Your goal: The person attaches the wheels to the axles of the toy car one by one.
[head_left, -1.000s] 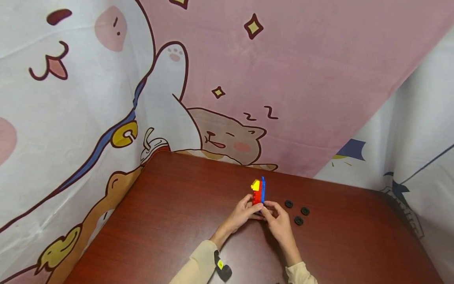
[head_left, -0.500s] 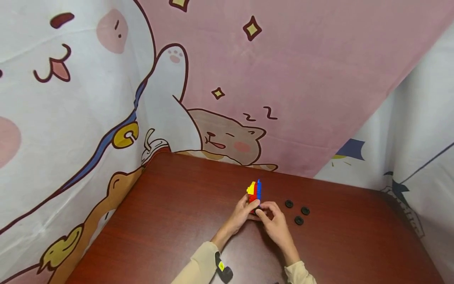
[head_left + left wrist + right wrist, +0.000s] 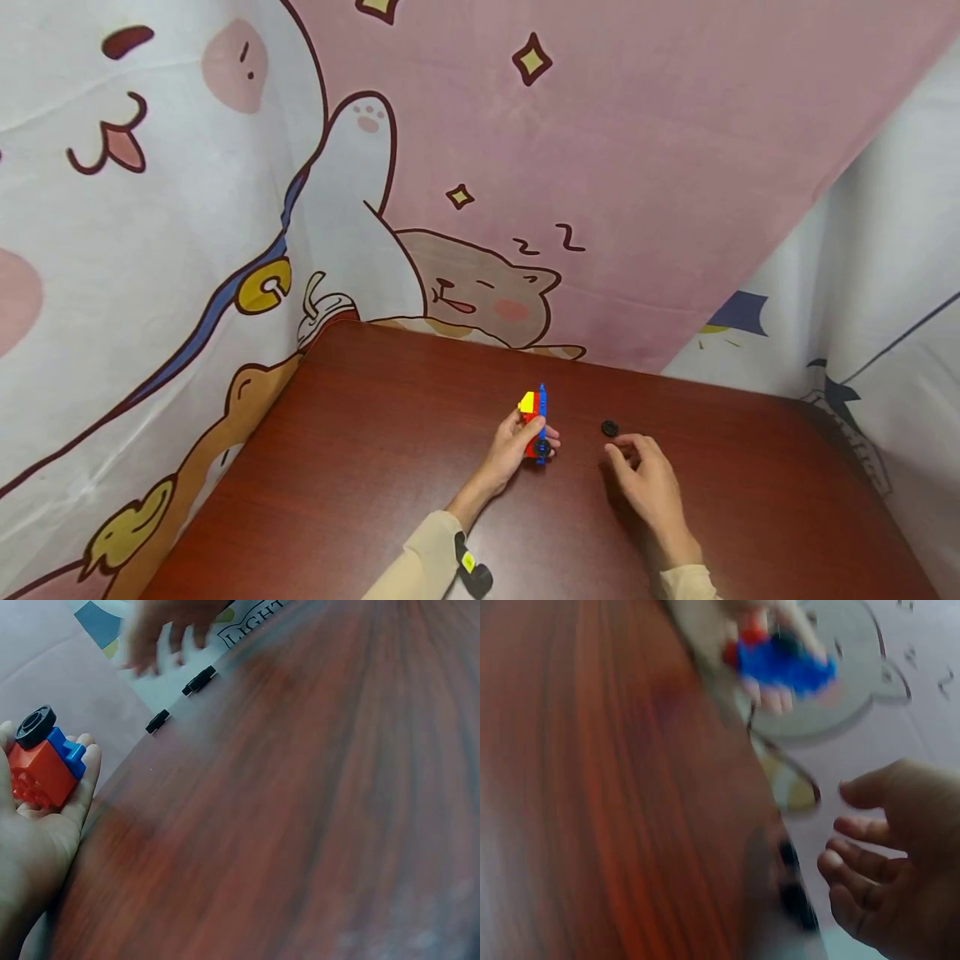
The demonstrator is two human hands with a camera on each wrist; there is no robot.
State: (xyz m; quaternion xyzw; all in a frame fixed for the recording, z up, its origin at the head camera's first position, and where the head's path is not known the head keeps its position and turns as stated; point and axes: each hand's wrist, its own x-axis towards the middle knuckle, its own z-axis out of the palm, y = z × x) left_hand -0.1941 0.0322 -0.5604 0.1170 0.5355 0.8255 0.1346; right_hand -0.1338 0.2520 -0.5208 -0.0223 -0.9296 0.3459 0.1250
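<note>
My left hand [image 3: 508, 451] grips a small toy vehicle [image 3: 529, 414] of red, blue and yellow bricks, held on end above the table. A black wheel [image 3: 36, 726] sits on the vehicle's lower end, plain in the left wrist view. To the right, my right hand [image 3: 654, 483] hovers over the table with fingers loosely bent and nothing seen between them. Just beyond its fingertips lies a loose black wheel [image 3: 610, 428]. Other loose wheels [image 3: 199, 680] show in the left wrist view; in the head view the right hand covers them.
The reddish-brown wooden table [image 3: 390, 400] runs back to a pink and white cartoon cloth [image 3: 637, 167]. Its left edge meets the same hanging cloth. A black strap [image 3: 472, 567] is around the left sleeve.
My right hand has left the toy vehicle and moved right, to the loose wheels. The vehicle stays in my left hand, slightly lower and further left, its attached wheel now uncovered.
</note>
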